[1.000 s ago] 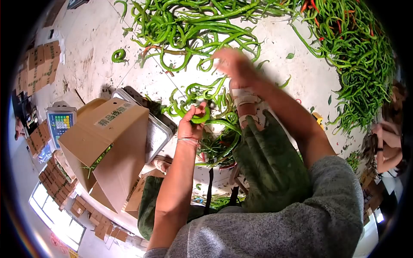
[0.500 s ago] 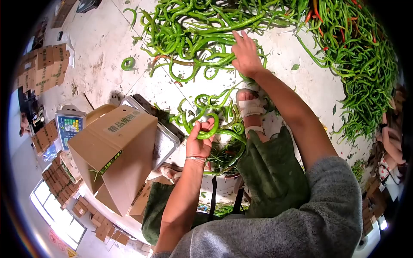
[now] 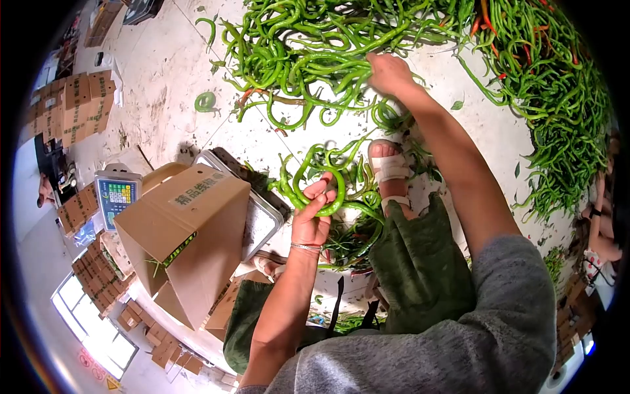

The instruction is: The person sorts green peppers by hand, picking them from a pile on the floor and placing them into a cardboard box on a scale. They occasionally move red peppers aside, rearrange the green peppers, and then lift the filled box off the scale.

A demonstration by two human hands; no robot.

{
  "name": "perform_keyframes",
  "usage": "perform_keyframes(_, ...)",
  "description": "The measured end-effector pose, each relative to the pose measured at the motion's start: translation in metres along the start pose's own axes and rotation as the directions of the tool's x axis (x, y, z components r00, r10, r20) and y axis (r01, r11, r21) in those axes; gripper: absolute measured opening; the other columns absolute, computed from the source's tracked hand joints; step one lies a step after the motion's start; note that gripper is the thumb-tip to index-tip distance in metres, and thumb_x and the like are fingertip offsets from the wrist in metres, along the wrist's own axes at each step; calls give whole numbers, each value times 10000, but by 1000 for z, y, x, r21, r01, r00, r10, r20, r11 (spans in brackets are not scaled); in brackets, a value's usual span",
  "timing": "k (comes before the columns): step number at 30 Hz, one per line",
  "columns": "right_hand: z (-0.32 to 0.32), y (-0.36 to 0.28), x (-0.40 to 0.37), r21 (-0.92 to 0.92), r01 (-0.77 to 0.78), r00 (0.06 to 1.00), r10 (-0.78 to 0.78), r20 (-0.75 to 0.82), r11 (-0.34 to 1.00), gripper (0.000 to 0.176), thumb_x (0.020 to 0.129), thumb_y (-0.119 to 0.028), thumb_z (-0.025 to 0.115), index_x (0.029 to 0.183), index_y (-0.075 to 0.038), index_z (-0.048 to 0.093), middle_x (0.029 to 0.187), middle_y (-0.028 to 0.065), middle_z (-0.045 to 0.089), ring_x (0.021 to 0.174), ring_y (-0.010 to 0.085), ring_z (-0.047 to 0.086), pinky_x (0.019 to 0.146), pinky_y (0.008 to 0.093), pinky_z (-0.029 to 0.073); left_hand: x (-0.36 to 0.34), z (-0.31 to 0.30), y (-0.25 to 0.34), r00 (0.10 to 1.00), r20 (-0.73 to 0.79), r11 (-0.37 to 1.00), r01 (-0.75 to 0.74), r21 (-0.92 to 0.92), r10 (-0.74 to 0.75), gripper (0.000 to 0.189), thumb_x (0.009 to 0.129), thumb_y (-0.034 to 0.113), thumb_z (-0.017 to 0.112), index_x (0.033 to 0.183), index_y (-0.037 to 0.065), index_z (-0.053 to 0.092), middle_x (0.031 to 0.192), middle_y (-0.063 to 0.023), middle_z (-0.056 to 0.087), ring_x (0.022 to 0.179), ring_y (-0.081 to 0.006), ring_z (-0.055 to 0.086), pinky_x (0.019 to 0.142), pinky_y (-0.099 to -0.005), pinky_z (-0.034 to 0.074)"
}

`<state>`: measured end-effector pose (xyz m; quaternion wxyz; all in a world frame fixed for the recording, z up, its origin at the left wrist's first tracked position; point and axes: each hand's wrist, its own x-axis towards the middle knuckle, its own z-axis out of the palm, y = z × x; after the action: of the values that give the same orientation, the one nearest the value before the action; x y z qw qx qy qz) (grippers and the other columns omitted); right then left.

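Note:
Low in the middle, my left hand (image 3: 314, 215) is closed around a curled green chili pepper (image 3: 340, 190) that loops above the fingers. More curled peppers lie on the floor just beyond it, by my sandalled foot (image 3: 387, 161). My right hand (image 3: 392, 75) reaches to the near edge of a loose heap of long green chili peppers (image 3: 282, 39). Its fingers are closed on the ends of several peppers (image 3: 351, 65), which stretch out to the left; the fingertips are partly hidden.
An open cardboard box (image 3: 187, 230) leans on a metal scale platform (image 3: 262, 230), with a keypad display (image 3: 118, 194) beside it. A larger pepper heap (image 3: 558, 111), with some red ones, covers the right side. One curled pepper (image 3: 205, 102) lies apart. Another person's arm (image 3: 598, 223) shows far right.
My right hand has gone from stretched fingers over the heap to a closed grip on peppers. My left hand keeps its curled pepper, turned and raised slightly. The whole view has shifted a little.

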<state>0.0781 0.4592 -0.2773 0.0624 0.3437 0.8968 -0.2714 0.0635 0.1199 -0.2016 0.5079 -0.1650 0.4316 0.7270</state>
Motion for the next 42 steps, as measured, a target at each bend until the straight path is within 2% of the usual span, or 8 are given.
perform_keyframes(8, 24, -49, -112, 441, -145, 986, 91, 142, 886, 501, 688, -68, 636, 1156, 2, 471, 837, 208, 618, 824, 370, 623, 725, 437, 504, 37, 25, -10, 986, 70, 983, 144, 110, -153, 516, 847, 187, 649, 1305, 63, 446, 1272, -115, 536, 1095, -212, 559, 840, -322, 464)
perform_keyframes(16, 40, -88, -159, 373, 542, 833, -541, -119, 753, 782, 769, -336, 636, 1248, 185, 303, 1092, 300, 501, 891, 437, 571, 828, 428, 474, 73, 17, -9, 981, -24, 981, 190, -27, -191, 469, 804, 229, 679, 1197, 20, 530, 1132, -138, 597, 1058, -295, 558, 984, -425, 410)
perform_keyframes(19, -26, -80, -91, 493, 201, 573, -510, 642, 847, 462, 827, -491, 612, 1024, -75, 656, 834, 140, 653, 778, 255, 626, 703, 380, 486, 73, 3, 0, 973, 18, 971, 232, -54, -232, 412, 790, 134, 645, 1167, 10, 532, 1050, -125, 621, 996, -298, 587, 931, -417, 456)
perform_keyframes(22, 5, -29, -13, 194, 158, 987, -157, -21, 968, 302, 873, -295, 564, 1030, -45, 630, 1035, 160, 615, 952, 284, 589, 807, 430, 462, 66, 3, 5, 978, 149, 988, 150, -24, -145, 453, 759, 162, 689, 1160, 25, 530, 979, -108, 629, 906, -290, 621, 874, -379, 495)
perform_keyframes(24, 3, -1, 23, -480, 116, 965, -213, -152, 869, 299, 809, -36, 513, 1086, -88, 613, 1377, 160, 402, 1327, 385, 286, 1051, 548, 270, 60, 2, 11, 942, 256, 973, 229, -14, -218, 541, 754, 181, 691, 1222, 32, 464, 1014, -99, 584, 937, -270, 594, 864, -361, 494)
perform_keyframes(28, 25, 48, 42, -578, 255, 940, -338, -40, 775, 183, 816, -72, 536, 983, -79, 611, 1488, 83, 244, 1409, 321, 101, 1120, 543, 143, 38, 10, 16, 911, 321, 964, 229, 131, -260, 596, 690, 112, 683, 1235, 22, 459, 994, -115, 591, 920, -257, 594, 879, -367, 467)
perform_keyframes(34, 9, 13, 37, -208, 264, 955, -285, -77, 942, 212, 791, -146, 544, 998, -100, 546, 925, 86, 621, 942, 299, 573, 910, 448, 403, 11, -1, 17, 900, 334, 959, 278, 51, -279, 646, 685, 106, 681, 1270, 29, 419, 1022, -112, 563, 960, -259, 559, 889, -355, 446)
perform_keyframes(42, 68, 43, 55, 70, -207, 977, 210, -36, 976, 318, 805, -319, 605, 1051, -118, 614, 991, 114, 638, 938, 300, 608, 807, 426, 479, 4, 0, 35, 942, 286, 984, 169, 52, -177, 632, 683, 177, 707, 1238, 36, 441, 990, -100, 552, 915, -240, 553, 876, -339, 435)
